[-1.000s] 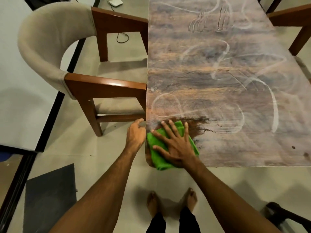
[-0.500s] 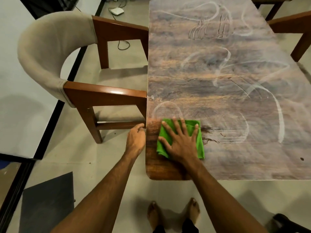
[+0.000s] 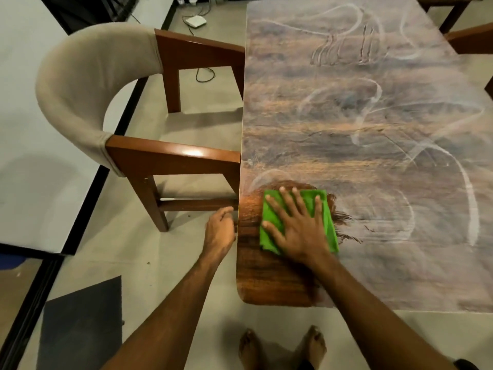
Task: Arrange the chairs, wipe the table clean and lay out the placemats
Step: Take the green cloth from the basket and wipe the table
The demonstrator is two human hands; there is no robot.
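A long wooden table [image 3: 373, 129] is coated in pale dust with white smear marks. Its near left corner [image 3: 266, 284] shows dark, clean wood. A folded green cloth [image 3: 272, 217] lies flat on that corner. My right hand [image 3: 296, 225] presses down on the cloth with fingers spread. My left hand [image 3: 220, 229] rests against the table's left edge, fingers curled. A wooden chair with a beige padded back [image 3: 80, 84] stands at the left side, its arms touching the table edge.
Parts of two more wooden chairs [image 3: 469, 41] show at the far right. A dark mat [image 3: 80, 327] lies on the floor at lower left. A white device with a cable [image 3: 196, 21] sits on the floor beyond the chair. My bare feet [image 3: 282, 345] stand before the table's near edge.
My right hand slid the green cloth from the near corner edge forward and to the right, leaving a larger patch of clean dark wood. My left hand stayed at the table edge.
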